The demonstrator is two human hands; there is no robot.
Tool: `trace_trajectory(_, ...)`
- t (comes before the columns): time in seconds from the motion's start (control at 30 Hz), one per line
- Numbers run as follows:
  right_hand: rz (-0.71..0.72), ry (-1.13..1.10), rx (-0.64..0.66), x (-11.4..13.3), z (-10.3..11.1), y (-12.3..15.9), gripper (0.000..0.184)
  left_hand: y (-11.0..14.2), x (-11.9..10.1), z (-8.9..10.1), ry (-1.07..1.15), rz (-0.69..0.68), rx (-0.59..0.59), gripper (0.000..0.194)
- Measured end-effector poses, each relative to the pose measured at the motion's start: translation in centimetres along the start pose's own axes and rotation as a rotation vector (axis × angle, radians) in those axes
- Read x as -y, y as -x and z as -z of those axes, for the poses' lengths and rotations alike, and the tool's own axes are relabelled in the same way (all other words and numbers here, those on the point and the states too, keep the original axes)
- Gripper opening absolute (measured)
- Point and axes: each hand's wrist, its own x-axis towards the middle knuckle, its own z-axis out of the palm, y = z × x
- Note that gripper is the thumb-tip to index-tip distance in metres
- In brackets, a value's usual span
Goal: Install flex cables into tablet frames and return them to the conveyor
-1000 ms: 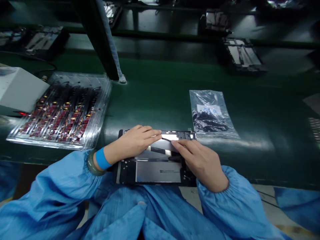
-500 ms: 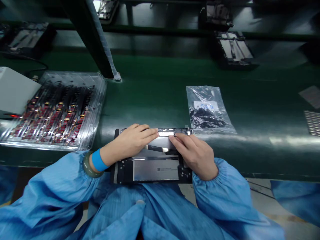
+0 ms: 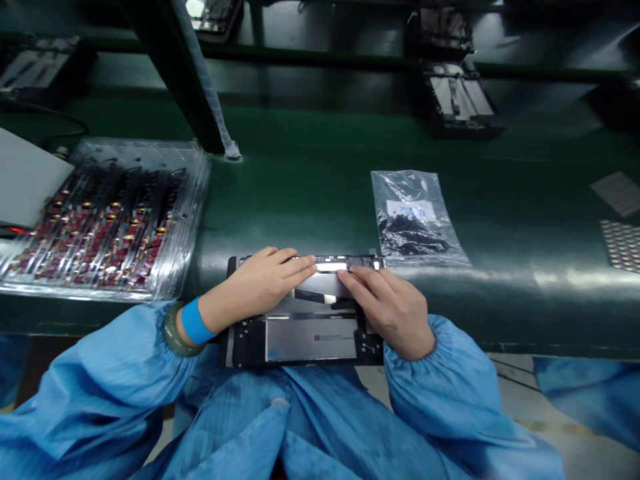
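Left hand (image 3: 267,283) flat, fingers stretched out together, laid on far part of opened device (image 3: 304,308), no visible grip. Right hand (image 3: 395,308) half-curled, thumb and forefinger close together by bright strip (image 3: 331,267); can't tell if anything's pinched. Device under both hands, silver panel (image 3: 311,340) nearer wearer. Clear bag (image 3: 417,230) beyond right hand; tray (image 3: 150,148) left of left hand.

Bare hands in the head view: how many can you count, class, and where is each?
2. The left hand rests on the upper left of the flat, rectangular, black-and-silver device; the right hand touches its upper right. No others show; some may be hidden.
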Motion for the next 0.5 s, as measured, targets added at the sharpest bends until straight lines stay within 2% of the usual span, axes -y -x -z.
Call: trace_trajectory(0.5,0.003,-0.008,0.005,0.04,-0.31,-0.06,0.026,0.02,-0.05,-0.01,-0.014,-0.002,0.014,0.041)
